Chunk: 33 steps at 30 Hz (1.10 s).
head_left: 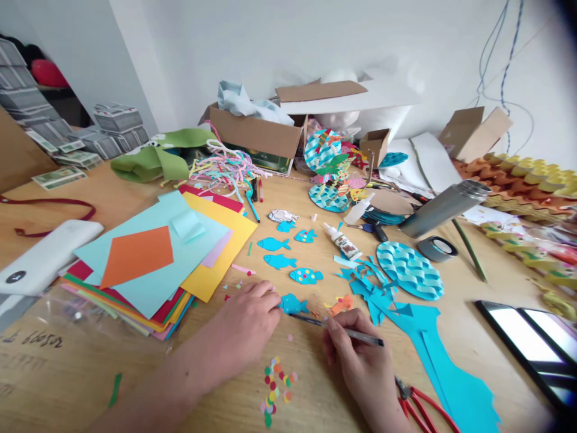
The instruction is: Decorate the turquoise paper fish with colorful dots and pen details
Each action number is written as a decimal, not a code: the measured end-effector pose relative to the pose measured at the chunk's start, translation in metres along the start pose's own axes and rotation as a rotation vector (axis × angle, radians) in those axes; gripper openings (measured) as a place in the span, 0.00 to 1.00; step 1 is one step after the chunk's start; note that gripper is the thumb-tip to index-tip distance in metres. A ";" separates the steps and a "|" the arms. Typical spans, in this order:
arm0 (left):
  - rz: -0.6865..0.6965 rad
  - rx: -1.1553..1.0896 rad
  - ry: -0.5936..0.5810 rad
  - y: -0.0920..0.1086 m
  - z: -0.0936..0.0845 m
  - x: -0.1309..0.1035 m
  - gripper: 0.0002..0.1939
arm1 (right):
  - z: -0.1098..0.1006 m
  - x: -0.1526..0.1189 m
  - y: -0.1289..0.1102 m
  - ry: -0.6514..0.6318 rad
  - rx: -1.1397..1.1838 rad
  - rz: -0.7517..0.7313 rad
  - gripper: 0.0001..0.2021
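A dark pen (360,337) is pinched between the fingers of my right hand (358,355), its tip touching a blue paper fish (294,303) in the middle of the table. My left hand (252,319) lies just left of that fish, palm down, with its fingers bent together at the tail or head end; whether anything is under them is hidden. Several more blue paper fish (279,261) lie above, one with coloured dots (306,276). Small round paper dots (273,385) are scattered below the hands. Orange paper pieces (341,304) sit beyond my right hand.
Coloured paper sheets (144,258) are stacked at left. To the right are blue scraps (428,337), red-handled pliers (419,403), a glue bottle (343,242), a woven blue oval (410,269), a tape roll (437,248), a metal flask (442,207) and a tablet (532,343). Boxes (256,132) stand behind.
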<state>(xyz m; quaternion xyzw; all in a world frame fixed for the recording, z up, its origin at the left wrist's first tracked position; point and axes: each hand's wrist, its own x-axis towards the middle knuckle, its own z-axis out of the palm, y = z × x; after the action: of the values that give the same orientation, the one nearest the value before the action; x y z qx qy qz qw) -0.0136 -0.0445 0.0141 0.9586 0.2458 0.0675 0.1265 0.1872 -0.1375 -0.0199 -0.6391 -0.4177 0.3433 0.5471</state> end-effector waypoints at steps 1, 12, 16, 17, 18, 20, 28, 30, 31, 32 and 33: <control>0.001 -0.010 0.011 0.000 0.001 0.000 0.13 | 0.000 0.000 0.000 -0.004 -0.006 0.003 0.17; 0.012 -0.038 0.015 -0.004 0.004 -0.002 0.11 | -0.001 0.002 -0.003 -0.009 0.000 0.029 0.18; 0.010 -0.023 0.023 -0.003 0.001 -0.001 0.12 | 0.000 0.003 -0.005 -0.021 -0.007 0.012 0.19; 0.012 -0.022 0.024 -0.003 0.001 -0.001 0.12 | 0.000 0.003 -0.006 -0.022 -0.011 0.006 0.19; 0.014 -0.022 0.025 -0.003 0.001 -0.001 0.12 | 0.000 0.003 -0.006 -0.022 -0.015 0.002 0.19; 0.017 -0.020 0.029 -0.003 0.001 -0.001 0.12 | -0.001 0.003 -0.005 -0.023 -0.019 0.003 0.18; 0.015 -0.028 0.026 -0.003 0.002 -0.001 0.13 | -0.001 0.003 -0.006 -0.017 -0.014 0.004 0.19; 0.013 -0.031 0.028 -0.003 0.002 -0.001 0.12 | 0.000 0.003 -0.007 -0.011 -0.028 0.001 0.19; 0.011 -0.031 0.029 -0.002 0.002 -0.001 0.12 | 0.000 0.004 -0.007 -0.007 -0.033 0.003 0.19; 0.009 -0.029 0.029 -0.002 0.001 -0.002 0.12 | 0.000 0.003 -0.008 -0.006 -0.033 0.008 0.19; 0.008 -0.026 0.029 -0.002 0.001 -0.002 0.12 | 0.001 0.003 -0.009 -0.007 -0.028 0.013 0.19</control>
<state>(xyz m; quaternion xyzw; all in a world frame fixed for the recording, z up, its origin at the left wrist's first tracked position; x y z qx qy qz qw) -0.0156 -0.0441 0.0123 0.9568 0.2430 0.0850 0.1351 0.1868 -0.1338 -0.0113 -0.6481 -0.4202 0.3431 0.5345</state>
